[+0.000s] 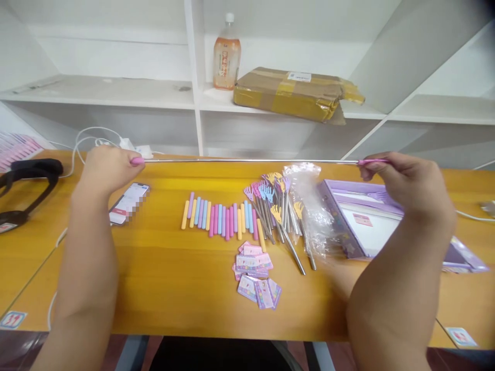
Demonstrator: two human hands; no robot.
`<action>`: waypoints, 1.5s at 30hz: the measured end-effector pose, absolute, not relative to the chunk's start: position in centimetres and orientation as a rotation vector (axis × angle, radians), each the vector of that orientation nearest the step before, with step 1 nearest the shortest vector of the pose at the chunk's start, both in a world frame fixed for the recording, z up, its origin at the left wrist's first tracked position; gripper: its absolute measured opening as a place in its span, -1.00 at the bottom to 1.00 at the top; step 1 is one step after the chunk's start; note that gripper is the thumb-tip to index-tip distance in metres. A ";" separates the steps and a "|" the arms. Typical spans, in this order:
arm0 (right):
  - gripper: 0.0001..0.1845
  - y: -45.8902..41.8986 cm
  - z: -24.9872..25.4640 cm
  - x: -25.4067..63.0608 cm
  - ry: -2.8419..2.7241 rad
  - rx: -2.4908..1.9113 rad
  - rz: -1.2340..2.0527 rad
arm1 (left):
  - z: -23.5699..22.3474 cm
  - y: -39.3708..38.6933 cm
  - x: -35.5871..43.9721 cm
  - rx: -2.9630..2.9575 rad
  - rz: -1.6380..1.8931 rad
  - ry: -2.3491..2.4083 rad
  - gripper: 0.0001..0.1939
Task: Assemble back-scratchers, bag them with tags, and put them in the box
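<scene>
A telescopic back scratcher [247, 161] is stretched out level between my two hands, its thin metal rod drawn long. My left hand [106, 167] is closed round the pink handle at one end. At the other end my right hand [410, 178] pinches the pink head; the fingers partly cover its shape. Below the rod lies a heap of back scratchers [276, 201] with yellow, blue, pink and purple claw heads and metal rods. To their left is a row of coloured handle sleeves [222, 216]. Small printed cards [255, 268] lie in a loose pile in front.
A purple box [340, 221] holding a purple scratcher stands under my right arm, beside clear plastic bags [309, 201]. A phone [129, 202] and a black strap-like object [31, 190] lie left. On the shelf are a bottle [227, 56] and a taped carton [286, 93].
</scene>
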State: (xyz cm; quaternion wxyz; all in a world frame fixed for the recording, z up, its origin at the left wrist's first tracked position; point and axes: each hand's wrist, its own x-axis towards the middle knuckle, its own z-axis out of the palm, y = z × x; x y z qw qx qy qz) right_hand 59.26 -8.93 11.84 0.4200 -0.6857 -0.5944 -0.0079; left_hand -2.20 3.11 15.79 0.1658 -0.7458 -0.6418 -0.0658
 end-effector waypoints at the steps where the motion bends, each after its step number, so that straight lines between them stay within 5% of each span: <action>1: -0.81 -9.0 11.7 59.7 -1.490 -1.715 -0.012 | 15.8 3.2 -2.3 -2.136 -0.193 -1.823 -0.67; 19: -0.85 -9.4 11.0 61.3 -1.380 -1.538 -0.174 | 16.2 1.5 -2.4 -2.009 -0.325 -1.752 -0.58; 38: -0.84 -9.4 11.2 62.0 -1.293 -1.795 -0.087 | 15.8 1.6 1.4 -2.075 0.057 -1.864 -0.64; 45: -0.77 -7.3 11.2 49.1 -1.807 -1.758 0.103 | 11.6 -0.8 8.9 -2.387 -0.005 -1.655 -0.52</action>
